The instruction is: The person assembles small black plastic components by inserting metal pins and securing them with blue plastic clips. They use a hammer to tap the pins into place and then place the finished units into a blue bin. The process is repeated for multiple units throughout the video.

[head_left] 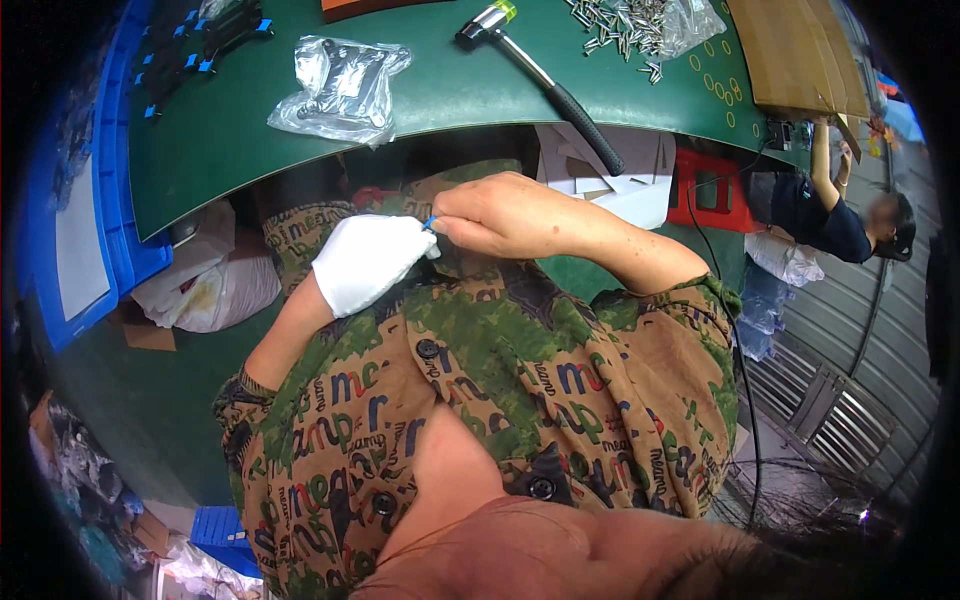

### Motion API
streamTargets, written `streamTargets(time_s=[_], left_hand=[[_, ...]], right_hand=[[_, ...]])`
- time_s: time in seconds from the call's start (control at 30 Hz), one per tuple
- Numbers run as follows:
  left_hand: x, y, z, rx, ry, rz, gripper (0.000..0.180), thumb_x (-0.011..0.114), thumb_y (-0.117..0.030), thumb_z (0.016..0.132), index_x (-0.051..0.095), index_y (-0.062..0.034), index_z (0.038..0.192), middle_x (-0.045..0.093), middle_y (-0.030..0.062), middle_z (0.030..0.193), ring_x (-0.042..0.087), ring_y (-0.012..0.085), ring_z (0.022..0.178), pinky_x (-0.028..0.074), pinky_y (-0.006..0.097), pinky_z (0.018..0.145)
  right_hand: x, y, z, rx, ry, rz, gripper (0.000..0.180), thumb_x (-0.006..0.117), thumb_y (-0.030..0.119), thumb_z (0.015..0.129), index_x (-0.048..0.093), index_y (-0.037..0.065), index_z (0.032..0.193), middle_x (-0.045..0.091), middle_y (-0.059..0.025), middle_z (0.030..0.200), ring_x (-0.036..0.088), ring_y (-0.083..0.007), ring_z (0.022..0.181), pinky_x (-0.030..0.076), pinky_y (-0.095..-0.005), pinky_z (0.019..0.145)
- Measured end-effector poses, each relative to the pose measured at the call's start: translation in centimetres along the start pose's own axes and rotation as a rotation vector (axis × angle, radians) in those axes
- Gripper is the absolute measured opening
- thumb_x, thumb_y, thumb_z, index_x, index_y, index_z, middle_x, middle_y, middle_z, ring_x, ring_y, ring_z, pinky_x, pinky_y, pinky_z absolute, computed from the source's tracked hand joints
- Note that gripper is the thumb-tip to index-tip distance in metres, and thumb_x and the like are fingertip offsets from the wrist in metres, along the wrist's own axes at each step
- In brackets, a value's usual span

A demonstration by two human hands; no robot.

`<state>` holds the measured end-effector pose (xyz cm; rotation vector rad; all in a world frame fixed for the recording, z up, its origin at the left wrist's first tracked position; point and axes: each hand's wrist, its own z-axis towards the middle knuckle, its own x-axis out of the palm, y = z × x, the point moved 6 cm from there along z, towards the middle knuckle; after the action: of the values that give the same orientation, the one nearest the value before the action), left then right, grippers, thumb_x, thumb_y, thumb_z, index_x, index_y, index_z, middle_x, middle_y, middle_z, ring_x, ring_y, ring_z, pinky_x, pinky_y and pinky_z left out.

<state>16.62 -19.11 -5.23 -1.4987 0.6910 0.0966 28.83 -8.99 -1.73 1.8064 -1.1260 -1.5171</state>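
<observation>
**Small blue piece pinched between both hands, below the table edge**

The fingers [447,226] of the bare right hand [510,215] are pressed together on a tiny blue piece [429,223], and the white-gloved left hand [368,262] closes on it from the other side — the two hands touch, held in front of the patterned shirt [520,380], just under the rim of the green table [230,130]. The piece is too small to tell what it is. By the look of it, the work is at a fine fitting or pulling stage; the next move would call for a steady pinch and small, exact finger travel rather than force.

On the table lie a black-handled hammer [545,80], a clear bag [342,88] holding dark metal parts, and a second clear bag [690,22] beside a loose heap of silvery screws [620,25]. At the left edge a blue crate [110,220] holds a pale flat sheet — its other contents are hidden. White sacks [215,285] sit on the floor below.
</observation>
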Motion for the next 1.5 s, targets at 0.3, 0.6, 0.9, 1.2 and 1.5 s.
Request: streamTargets(time_s=[0.3,0.6,0.9,1.2,1.5], left_hand=[[0.5,0.0,-0.1,0.081,-0.146,-0.072,0.030,0.059,-0.023,0.104,0.074,-0.0007,0.090,0.057,0.0042,0.061,0.051,0.0132,0.054,0.042,0.031,0.054],[1.6,1.0,-0.7,-0.230,-0.041,-0.339,0.027,0.058,-0.021,0.103,0.074,-0.0022,0.093,0.059,0.0044,0.064,0.056,0.0149,0.058,0.045,0.032,0.057],[0.9,0.6,-0.3,-0.092,-0.075,-0.216,0.029,0.059,-0.022,0.104,0.075,-0.0001,0.094,0.058,0.0028,0.063,0.052,0.0104,0.056,0.042,0.029,0.055],[0.5,-0.4,-0.2,0.103,-0.154,-0.124,0.028,0.061,-0.021,0.103,0.075,-0.0001,0.092,0.059,0.0035,0.063,0.052,0.0102,0.055,0.042,0.029,0.054],[0.4,-0.5,-0.2,0.051,-0.145,-0.131,0.029,0.061,-0.022,0.104,0.075,-0.0005,0.091,0.059,0.0041,0.063,0.053,0.0116,0.053,0.042,0.029,0.053]], right_hand=[[0.4,0.8,0.0,0.015,0.044,-0.044,0.032,0.053,0.031,0.103,0.060,0.002,0.092,0.064,-0.0231,0.082,0.064,-0.0470,0.084,0.050,-0.0550,0.076],[0.8,0.0,0.6,-0.005,0.167,0.119,0.030,0.050,0.029,0.106,0.059,0.002,0.098,0.063,-0.0223,0.081,0.060,-0.0458,0.080,0.048,-0.0495,0.072],[0.1,0.6,0.4,-0.033,0.139,-0.029,0.028,0.052,0.030,0.105,0.061,0.004,0.100,0.063,-0.0211,0.080,0.062,-0.0444,0.080,0.049,-0.0501,0.072],[-1.0,0.2,0.2,0.037,0.135,-0.007,0.032,0.051,0.033,0.105,0.067,0.005,0.106,0.069,-0.0216,0.090,0.066,-0.0444,0.089,0.052,-0.0520,0.080],[-0.3,0.4,0.4,-0.001,0.172,0.044,0.028,0.051,0.029,0.105,0.062,0.003,0.102,0.065,-0.0226,0.086,0.062,-0.0457,0.085,0.049,-0.0520,0.075]])
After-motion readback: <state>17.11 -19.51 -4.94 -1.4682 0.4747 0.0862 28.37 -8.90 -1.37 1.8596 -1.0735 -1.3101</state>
